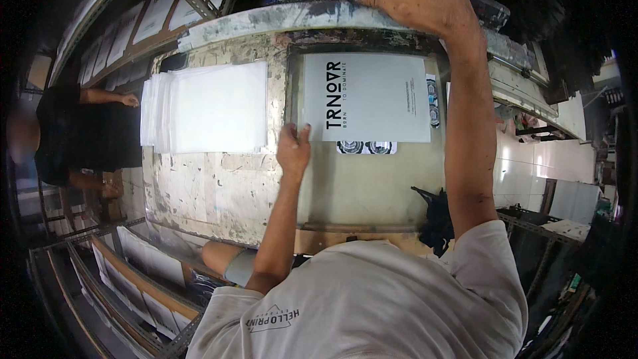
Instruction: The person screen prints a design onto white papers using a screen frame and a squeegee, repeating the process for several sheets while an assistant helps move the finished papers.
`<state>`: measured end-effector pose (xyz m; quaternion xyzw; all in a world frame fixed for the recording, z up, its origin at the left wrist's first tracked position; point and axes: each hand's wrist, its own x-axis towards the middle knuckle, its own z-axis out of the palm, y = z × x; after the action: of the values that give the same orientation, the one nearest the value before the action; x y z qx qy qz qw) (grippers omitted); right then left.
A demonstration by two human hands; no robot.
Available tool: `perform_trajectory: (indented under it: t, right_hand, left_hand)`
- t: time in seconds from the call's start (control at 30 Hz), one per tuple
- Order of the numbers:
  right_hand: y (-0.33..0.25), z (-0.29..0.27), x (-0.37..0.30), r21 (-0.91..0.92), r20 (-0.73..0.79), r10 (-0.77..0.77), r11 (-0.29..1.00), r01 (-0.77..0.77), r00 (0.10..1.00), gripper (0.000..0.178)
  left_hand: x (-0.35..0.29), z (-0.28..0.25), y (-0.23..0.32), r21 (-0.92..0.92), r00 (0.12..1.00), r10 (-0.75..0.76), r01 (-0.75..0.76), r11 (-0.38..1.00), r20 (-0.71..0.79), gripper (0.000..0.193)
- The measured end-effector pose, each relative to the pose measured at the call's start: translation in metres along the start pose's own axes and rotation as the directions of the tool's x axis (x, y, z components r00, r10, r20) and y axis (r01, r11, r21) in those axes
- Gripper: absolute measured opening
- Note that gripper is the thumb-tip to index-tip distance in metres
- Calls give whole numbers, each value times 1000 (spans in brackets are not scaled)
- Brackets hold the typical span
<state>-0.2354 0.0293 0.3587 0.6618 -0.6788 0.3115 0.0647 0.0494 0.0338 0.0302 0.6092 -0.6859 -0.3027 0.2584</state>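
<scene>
Before you, the white rectangular black-printed sheet looks like smooth plastic, the white rectangular stack slightly glossy, and the paint-flecked cream table rough.

We counted two bare hands of the wearer: one left hand near the middle and one right hand on the far side. Under them we found one worktable, carrying one stack of blank white sheets on the left, its layers too close for us to number, and one printed white sheet on the right. Past that sheet's near edge we saw two round emblems, and past its right edge at least two more. We tallied one dark crumpled bundle near right, one co-worker far left, and several white panels shelved at far left, which we could not count exactly.
</scene>
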Motion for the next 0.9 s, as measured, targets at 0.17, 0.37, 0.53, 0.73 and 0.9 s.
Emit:
perform_trajectory:
  t: [0.17, 0.37, 0.53, 0.73, 0.9]
  right_hand:
    - [9, -3, 11, -122, -21, 16, 992, -18, 1000, 52]
    - [8, -11, 21, -32, 76, 99, 995, -96, 992, 55]
    - [6, -5, 25, -122, 56, 136, 984, -129, 989, 56]
    - [-19, -2, 10, -229, -94, 55, 970, -76, 994, 51]
    - [-11, -6, 20, -50, -6, 192, 980, -192, 981, 46]
  left_hand:
    - [-14, 31, 3, -128, 999, 26, -31, 991, -39, 35]
    - [-6, 18, 39, -488, 997, -17, -22, 873, -75, 18]
    - [4, -18, 34, -736, 994, -104, 52, 675, -25, 12]
    - [12, -89, -43, -688, 959, -235, 63, 723, -160, 13]
    - [4, -159, -126, -611, 876, -337, 62, 789, -346, 12]
